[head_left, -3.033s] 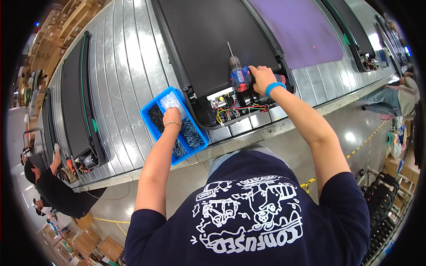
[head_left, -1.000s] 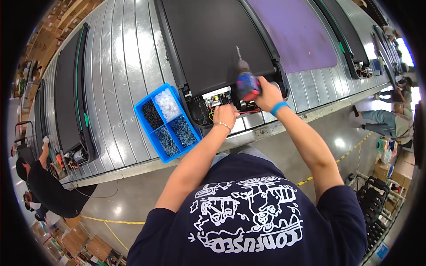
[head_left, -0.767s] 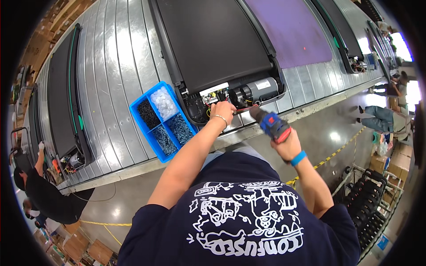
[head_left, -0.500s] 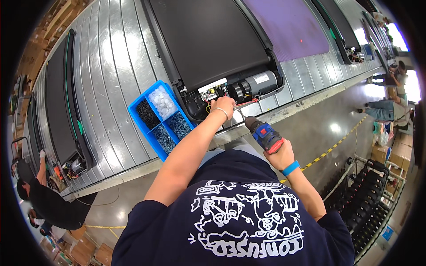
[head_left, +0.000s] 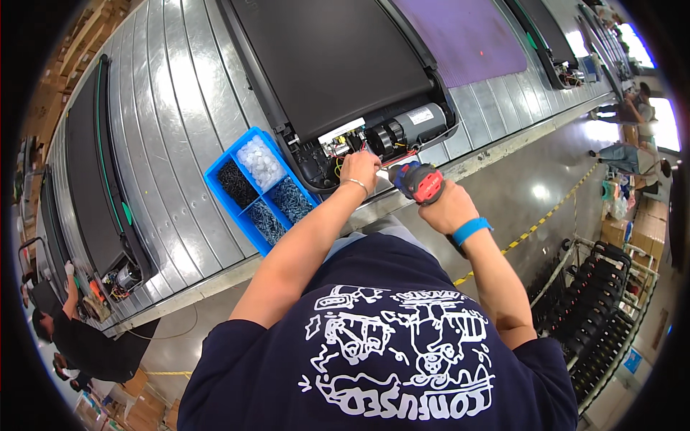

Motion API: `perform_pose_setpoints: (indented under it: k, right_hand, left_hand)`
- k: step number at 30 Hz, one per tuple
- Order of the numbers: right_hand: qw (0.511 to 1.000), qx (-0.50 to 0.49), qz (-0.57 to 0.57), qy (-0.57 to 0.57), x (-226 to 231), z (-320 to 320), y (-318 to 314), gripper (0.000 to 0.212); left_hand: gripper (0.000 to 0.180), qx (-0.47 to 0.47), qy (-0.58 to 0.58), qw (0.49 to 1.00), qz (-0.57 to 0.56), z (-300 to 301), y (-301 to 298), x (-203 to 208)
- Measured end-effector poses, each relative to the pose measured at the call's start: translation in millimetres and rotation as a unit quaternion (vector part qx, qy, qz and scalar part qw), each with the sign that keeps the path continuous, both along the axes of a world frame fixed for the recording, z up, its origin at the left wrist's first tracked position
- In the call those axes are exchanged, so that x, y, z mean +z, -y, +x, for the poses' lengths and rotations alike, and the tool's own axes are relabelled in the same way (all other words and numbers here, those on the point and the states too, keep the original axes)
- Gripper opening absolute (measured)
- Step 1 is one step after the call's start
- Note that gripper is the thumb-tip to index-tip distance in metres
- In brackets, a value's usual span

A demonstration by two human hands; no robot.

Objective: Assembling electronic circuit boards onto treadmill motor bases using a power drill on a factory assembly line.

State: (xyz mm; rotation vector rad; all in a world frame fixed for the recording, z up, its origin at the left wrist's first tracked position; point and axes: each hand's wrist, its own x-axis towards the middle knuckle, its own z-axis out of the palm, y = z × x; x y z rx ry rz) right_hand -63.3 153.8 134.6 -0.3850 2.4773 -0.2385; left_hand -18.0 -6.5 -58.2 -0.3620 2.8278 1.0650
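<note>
- Fingers of my left hand [head_left: 359,167] are pinching together on something small at the open motor bay [head_left: 374,140] of the treadmill [head_left: 338,65]; what sits between them is too small for me to tell.
- My right hand [head_left: 447,208] is clamping its grip around the red and blue cordless drill [head_left: 418,181], holding it just beside the left hand, close to the bay, with its bit hidden.
- I am keeping both hands at the near edge of the ribbed metal desk [head_left: 172,93], where the bay's wiring and grey cylindrical motor [head_left: 419,121] are lying exposed.
- The blue plastic tray [head_left: 260,188] is sitting just left of the bay, its compartments keeping dark screws, silvery screws and white pieces apart.
- The black matte belt is stretching away beyond.
</note>
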Motion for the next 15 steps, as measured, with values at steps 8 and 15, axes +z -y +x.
perform_pose_setpoints:
  k: [8,15]
  right_hand:
    - [0.996,0.089,0.010,0.024,-0.7,-20.4,-3.2,0.027]
    - [0.991,0.108,0.082,0.002,-6.3,-24.4,15.8,0.026]
  left_hand:
    - [0.010,0.048,-0.019,0.997,0.052,6.1,-0.9,-3.6]
    - [0.010,0.069,-0.028,0.994,0.074,5.8,-2.3,-15.2]
